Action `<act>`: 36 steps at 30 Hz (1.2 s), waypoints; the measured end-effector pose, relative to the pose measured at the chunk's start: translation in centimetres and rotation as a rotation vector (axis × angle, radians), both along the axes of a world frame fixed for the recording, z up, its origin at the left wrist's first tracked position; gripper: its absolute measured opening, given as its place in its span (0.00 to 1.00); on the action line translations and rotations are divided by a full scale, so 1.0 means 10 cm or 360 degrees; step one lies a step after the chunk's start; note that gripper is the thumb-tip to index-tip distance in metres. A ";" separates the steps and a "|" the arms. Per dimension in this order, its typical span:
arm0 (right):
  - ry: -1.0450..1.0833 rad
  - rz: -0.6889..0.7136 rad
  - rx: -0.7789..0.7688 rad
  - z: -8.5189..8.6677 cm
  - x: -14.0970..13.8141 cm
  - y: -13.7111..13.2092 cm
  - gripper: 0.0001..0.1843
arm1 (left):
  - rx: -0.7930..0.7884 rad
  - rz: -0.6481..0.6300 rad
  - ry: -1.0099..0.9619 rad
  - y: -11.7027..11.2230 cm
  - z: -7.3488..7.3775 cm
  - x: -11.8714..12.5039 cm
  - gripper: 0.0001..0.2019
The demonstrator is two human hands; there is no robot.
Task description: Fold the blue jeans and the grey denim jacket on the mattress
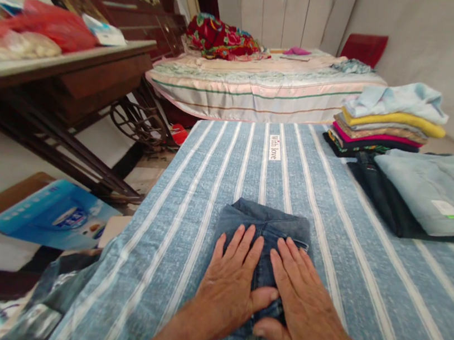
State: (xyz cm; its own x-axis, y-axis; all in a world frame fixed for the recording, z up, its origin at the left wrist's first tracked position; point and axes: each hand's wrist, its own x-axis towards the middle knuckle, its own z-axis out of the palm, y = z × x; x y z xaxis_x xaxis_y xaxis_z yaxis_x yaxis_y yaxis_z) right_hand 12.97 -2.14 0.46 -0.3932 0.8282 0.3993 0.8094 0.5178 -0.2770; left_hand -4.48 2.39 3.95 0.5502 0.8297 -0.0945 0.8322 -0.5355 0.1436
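A folded pair of dark blue jeans [266, 226] lies on the blue-and-white striped bedsheet [215, 191] right in front of me. My left hand [231, 283] rests flat on the left half of the jeans, fingers stretched out and pointing away. My right hand [302, 299] lies flat on the right half, fingers spread, its thumb touching the near edge of the denim. Both palms press down on the cloth; neither grips it.
A stack of folded clothes [388, 122] sits at the far right of the bed, with folded light-blue and dark garments [426, 198] beside it. A second bed [260, 84] stands behind. A wooden sewing table [53, 84] and a blue box [51, 216] are at left.
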 end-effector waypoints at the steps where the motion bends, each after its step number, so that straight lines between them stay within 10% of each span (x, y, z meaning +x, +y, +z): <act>1: -0.0019 -0.0014 0.0010 -0.04 0.00 0.00 0.54 | -0.0023 0.0003 -0.0008 0.00 -0.01 -0.01 0.38; 21: -0.0002 -0.0024 0.0036 -0.15 -0.04 0.02 0.51 | -0.0179 0.0048 -0.0083 0.03 -0.14 -0.04 0.40; 36: 0.0072 -0.0287 0.0030 -0.13 0.04 -0.13 0.49 | -0.0203 -0.0181 -0.0207 0.15 0.18 0.21 0.26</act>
State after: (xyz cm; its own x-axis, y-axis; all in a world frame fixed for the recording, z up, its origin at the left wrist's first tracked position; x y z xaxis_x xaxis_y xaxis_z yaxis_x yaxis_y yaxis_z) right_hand 13.38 -3.40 -0.81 -0.2204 0.8757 0.4296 0.8765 0.3711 -0.3067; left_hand -2.37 3.89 5.70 0.6539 0.7475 -0.1168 0.7376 -0.5955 0.3184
